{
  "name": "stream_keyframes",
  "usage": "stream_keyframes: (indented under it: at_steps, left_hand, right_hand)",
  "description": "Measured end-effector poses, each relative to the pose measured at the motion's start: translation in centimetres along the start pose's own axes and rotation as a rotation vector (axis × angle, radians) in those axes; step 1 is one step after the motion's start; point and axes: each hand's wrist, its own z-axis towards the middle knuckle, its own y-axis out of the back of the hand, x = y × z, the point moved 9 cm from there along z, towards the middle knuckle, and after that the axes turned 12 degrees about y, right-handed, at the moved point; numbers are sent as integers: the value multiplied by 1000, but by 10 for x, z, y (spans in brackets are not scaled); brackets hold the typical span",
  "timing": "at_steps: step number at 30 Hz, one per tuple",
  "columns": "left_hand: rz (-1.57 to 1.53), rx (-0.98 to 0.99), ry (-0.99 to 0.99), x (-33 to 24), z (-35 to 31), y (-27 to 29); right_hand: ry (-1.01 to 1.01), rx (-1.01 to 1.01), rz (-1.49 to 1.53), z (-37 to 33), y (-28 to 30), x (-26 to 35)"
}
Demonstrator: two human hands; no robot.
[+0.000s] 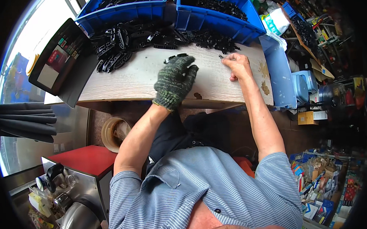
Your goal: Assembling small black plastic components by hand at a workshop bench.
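My left hand (175, 79) wears a dark green knitted glove and is over the middle of the pale wooden table (134, 82). Its fingers curl over a black plastic part (172, 58), whose end shows past the knuckles. Bare, my right hand (237, 66) pinches a small dark piece (220, 56) between thumb and forefinger. That piece is too small to name. Beyond my left hand lies a heap of long black plastic parts (115, 46) with openings in them. Small black pieces (215, 41) are piled just past my right hand.
Two blue bins (123, 12) (220, 23) filled with black parts stand along the table's far edge. A black panel with coloured labels (57, 58) leans at the left. A grey-blue tray (278, 71) sits against the right edge; a bucket (113, 133) stands below.
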Motion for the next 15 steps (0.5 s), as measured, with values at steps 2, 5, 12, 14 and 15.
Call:
stream_keyframes:
  at_steps: [2, 5, 12, 14, 15]
  left_hand:
    - [-166, 142, 355, 12, -13, -23]
    - [-299, 236, 616, 29, -11, -52]
    - [-425, 609, 799, 31, -4, -79]
    - [-723, 536, 868, 35, -8, -74]
    - [-768, 516, 887, 38, -12, -72]
  right_hand:
    - [-4, -7, 54, -10, 0, 3]
    - [102, 163, 279, -30, -28, 20]
    - [218, 252, 470, -51, -49, 20]
    - [230, 245, 503, -58, -50, 30]
    - [243, 237, 533, -62, -51, 35]
